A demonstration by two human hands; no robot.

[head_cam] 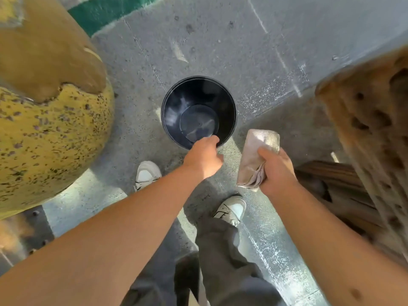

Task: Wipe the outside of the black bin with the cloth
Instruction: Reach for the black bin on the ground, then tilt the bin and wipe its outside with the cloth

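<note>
A round black bin [174,100] stands upright on the grey concrete floor, seen from above, with nothing inside it. My left hand [204,156] reaches down to the bin's near rim, its fingers curled at the rim edge. Whether they grip the rim is unclear. My right hand [277,171] holds a folded beige cloth [256,155] just right of the bin, apart from it.
A large yellow speckled rounded object [48,133] fills the left side. A brown rough pillar [375,133] and wooden boards [331,180] stand at the right. My two feet in white shoes [146,174] are just behind the bin. A green strip [103,12] runs at the far top.
</note>
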